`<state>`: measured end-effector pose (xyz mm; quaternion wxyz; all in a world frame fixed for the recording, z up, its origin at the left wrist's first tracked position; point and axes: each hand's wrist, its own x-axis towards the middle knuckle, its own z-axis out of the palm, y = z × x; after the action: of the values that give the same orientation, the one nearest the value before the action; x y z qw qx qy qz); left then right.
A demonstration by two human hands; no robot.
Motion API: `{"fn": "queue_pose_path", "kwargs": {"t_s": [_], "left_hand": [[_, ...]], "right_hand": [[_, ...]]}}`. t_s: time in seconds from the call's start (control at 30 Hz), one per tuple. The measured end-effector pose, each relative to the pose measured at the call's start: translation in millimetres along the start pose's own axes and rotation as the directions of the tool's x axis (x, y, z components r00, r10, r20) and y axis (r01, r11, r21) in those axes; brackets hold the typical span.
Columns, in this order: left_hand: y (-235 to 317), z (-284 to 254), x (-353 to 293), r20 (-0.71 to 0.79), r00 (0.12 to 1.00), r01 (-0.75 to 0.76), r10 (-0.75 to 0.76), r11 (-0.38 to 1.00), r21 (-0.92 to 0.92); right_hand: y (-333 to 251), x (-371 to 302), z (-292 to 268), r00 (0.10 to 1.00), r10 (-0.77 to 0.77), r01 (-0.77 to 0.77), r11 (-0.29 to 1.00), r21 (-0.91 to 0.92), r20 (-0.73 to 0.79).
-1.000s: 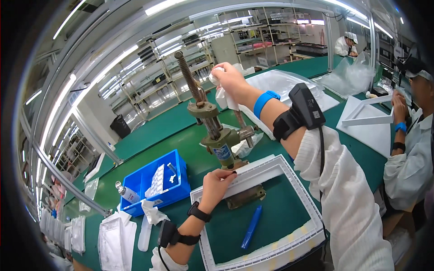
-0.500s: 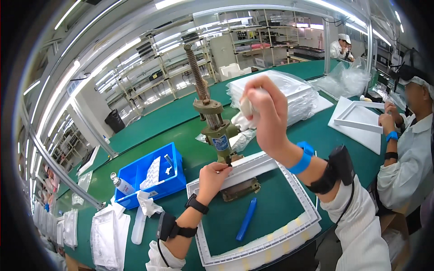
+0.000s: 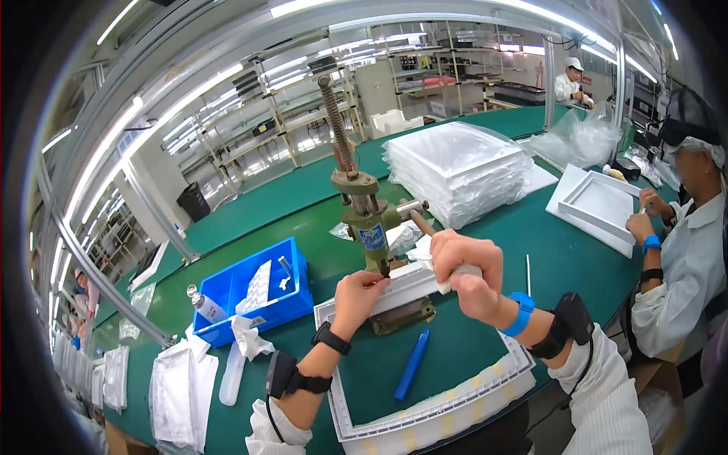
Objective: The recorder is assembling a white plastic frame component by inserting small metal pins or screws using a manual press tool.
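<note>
Our right hand (image 3: 469,277) is closed in a fist around the white-wrapped end of the brown metal lever (image 3: 422,222) on the olive-green upright hand press (image 3: 371,227); we judge the wrapping is there to soften the grip. Our left hand (image 3: 360,297) rests at the far side of the large white rectangular plastic frame (image 3: 425,429), thumb and fingers pressed together just beside the press's dark lower tip; we cannot tell whether they pinch a small part. They seem placed there to steady that side under the tip. The frame lies on the green table (image 3: 485,337), its far side under the press and its near side toward us, with a dark metal block (image 3: 402,316) and a blue pen-shaped tool (image 3: 412,364) inside its opening. The open blue plastic bin (image 3: 273,316) sits left of the press, probably to keep its contents within reach.
</note>
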<state>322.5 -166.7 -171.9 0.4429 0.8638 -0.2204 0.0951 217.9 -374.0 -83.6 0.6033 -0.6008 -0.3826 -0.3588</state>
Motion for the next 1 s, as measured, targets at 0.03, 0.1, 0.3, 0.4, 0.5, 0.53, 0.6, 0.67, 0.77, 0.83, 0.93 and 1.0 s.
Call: {"fn": "queue_pose_path", "kwargs": {"t_s": [0.03, 0.1, 0.3, 0.4, 0.5, 0.53, 0.6, 0.67, 0.77, 0.83, 0.93, 1.0], "left_hand": [[1, -1, 0, 0.0, 1.0, 0.0, 0.0, 1.0, 0.001], [1, -1, 1, 0.012, 0.999, 0.045, -0.045, 0.999, -0.004], [-6, 0, 4, -0.012, 1.0, -0.01, 0.011, 1.0, 0.018], [-5, 1, 4, 0.004, 1.0, -0.01, 0.01, 1.0, -0.001], [-4, -1, 3, -0.003, 1.0, -0.03, 0.03, 0.999, 0.044], [-3, 0, 3, 0.001, 1.0, -0.027, 0.027, 0.999, 0.045], [-2, 0, 4, -0.018, 0.998, -0.059, 0.059, 0.998, 0.026], [-1, 1, 5, -0.009, 0.998, -0.057, 0.057, 0.998, 0.02], [-2, -2, 4, -0.009, 0.999, -0.052, 0.052, 0.998, 0.017], [0, -2, 4, -0.006, 0.998, -0.055, 0.055, 0.998, 0.012], [4, 0, 4, -0.002, 0.998, -0.058, 0.058, 0.998, 0.026], [6, 1, 4, -0.012, 0.999, -0.034, 0.034, 0.999, 0.028]], "right_hand": [[1, -1, -1, 1.0, 0.0, 0.0, 1.0, 0.001, 0.0], [2, -4, -2, 0.999, -0.03, 0.03, 0.999, -0.024, 0.035], [-1, -19, -10, 0.98, 0.006, 0.018, 0.992, -0.123, 0.197], [0, -17, -15, 0.97, 0.009, 0.026, 0.989, -0.143, 0.242], [-7, 0, -16, 0.963, 0.049, -0.017, 0.992, -0.122, 0.264], [-12, 8, -15, 0.962, 0.087, -0.062, 0.993, -0.102, 0.259], [-19, 21, -11, 0.966, 0.165, -0.148, 0.984, -0.094, 0.201], [-18, 25, -8, 0.962, 0.235, -0.228, 0.971, -0.066, 0.137], [-14, 20, -10, 0.969, 0.156, -0.142, 0.986, -0.086, 0.192], [-6, 5, -12, 0.974, 0.07, -0.047, 0.993, -0.108, 0.216], [3, -15, -12, 0.97, -0.031, 0.066, 0.988, -0.138, 0.24], [3, -18, -13, 0.964, -0.038, 0.085, 0.982, -0.168, 0.262]]}}
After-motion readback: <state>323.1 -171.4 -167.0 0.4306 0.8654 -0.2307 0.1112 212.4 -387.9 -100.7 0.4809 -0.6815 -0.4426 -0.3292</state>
